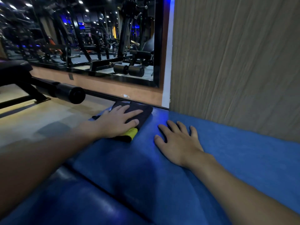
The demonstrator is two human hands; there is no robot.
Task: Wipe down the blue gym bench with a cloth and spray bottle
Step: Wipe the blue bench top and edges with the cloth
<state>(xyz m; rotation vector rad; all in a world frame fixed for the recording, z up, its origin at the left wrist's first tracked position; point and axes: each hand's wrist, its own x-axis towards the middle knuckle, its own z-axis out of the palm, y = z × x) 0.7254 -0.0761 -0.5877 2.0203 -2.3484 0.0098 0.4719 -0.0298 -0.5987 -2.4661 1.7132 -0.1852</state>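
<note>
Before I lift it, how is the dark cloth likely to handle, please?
The cloth probably flops: it lies flat and folded, yellow underside showing. Likely light, sliding easily on the glossy bench under the left hand.

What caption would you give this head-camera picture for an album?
Left hand presses a dark cloth flat on the blue gym bench while the right hand rests open beside it.

Bare to frame edge: left forearm (48, 159), right forearm (243, 189); left hand (116, 122), right hand (178, 142) bare, nails short.
</note>
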